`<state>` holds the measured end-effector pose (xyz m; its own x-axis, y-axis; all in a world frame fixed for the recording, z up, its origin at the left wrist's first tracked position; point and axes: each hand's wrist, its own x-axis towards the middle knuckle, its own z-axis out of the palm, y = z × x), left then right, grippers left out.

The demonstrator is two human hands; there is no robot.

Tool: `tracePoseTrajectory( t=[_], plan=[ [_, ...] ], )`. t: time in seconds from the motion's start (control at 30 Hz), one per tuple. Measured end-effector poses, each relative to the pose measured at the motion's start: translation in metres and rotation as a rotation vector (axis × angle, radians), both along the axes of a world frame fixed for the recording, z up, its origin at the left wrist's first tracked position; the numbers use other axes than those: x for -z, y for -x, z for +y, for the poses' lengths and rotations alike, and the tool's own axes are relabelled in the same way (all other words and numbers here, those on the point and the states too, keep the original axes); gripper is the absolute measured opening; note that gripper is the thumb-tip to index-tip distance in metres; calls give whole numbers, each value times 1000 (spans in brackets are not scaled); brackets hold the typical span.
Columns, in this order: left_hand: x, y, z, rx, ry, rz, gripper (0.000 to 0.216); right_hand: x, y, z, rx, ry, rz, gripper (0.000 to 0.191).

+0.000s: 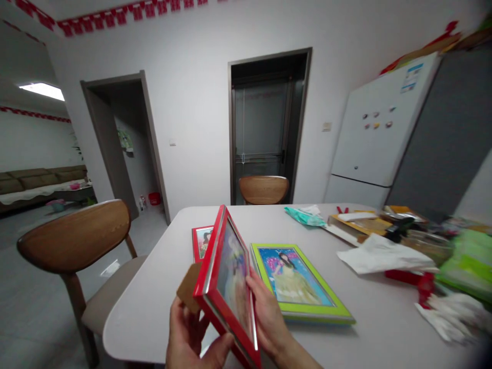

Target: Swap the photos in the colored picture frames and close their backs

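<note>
A red picture frame [230, 287] with a silver inner trim is held upright and tilted over the table, its picture side turned to the right. My left hand [192, 333] grips its lower left edge, thumb along the rim and fingers at a brown back stand [189, 288] that sticks out behind. My right hand [269, 318] is closed around the opposite edge, its palm partly hidden by the frame. Just right of it, a green picture frame [307, 282] with a figure in a yellow dress lies face up. Another red frame [198, 243] lies behind the held one, mostly covered.
On the white table [142, 318], the right side carries white paper [380, 256], a green plastic bag [469, 261], white gloves [457, 318] and a teal packet [305, 216]. Wooden chairs stand at the left [80, 236] and far side [264, 189]. A fridge [376, 133] is behind.
</note>
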<state>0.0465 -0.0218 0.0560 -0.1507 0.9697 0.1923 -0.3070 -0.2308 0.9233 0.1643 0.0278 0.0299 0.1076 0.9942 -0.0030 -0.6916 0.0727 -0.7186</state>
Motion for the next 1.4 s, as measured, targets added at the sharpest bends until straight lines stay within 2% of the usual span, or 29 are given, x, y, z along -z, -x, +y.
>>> tracePoseTrajectory(
  t=[0.07,0.13,0.27,0.33,0.47,0.6,0.73,0.83,0.87,0.93,0.97,1.07,1.13,1.2,1.3,1.4],
  plan=[
    [-7,-4,5,35,13,-23,73,-12,-38,4,39,-1,-151,48],
    [-7,-16,12,128,44,-57,69,-18,-77,9,37,37,-353,53],
    [16,-56,28,385,87,-115,60,-14,-147,26,115,173,-717,51],
    [31,-77,37,453,90,-34,57,-6,-175,36,164,227,-923,48],
    [48,-101,53,401,71,296,51,11,-208,52,283,317,-1337,45],
    [45,-105,57,316,-23,667,50,23,-221,59,376,339,-1453,40],
    [47,-90,63,287,-56,841,50,23,-226,60,411,362,-1560,35],
    [56,-67,76,214,-30,924,48,12,-210,56,469,316,-1635,39],
    [59,-59,81,188,-25,944,47,8,-197,54,497,242,-1659,40],
    [64,-41,91,139,-24,976,47,0,-157,51,547,-31,-1698,40],
    [66,-33,95,115,-29,994,48,-2,-132,50,507,-154,-1688,39],
    [71,-14,105,55,-57,1057,48,2,-53,59,191,-383,-1717,39],
    [74,-4,107,25,-74,1101,49,9,-11,75,71,-345,-1876,39],
    [76,6,105,-1,-87,1146,48,18,13,95,68,-288,-1908,41],
    [78,22,100,-30,-102,1207,48,29,22,116,50,-235,-1932,44],
    [76,34,96,-57,-116,1246,49,34,20,111,8,-251,-1949,42]
  ],
)
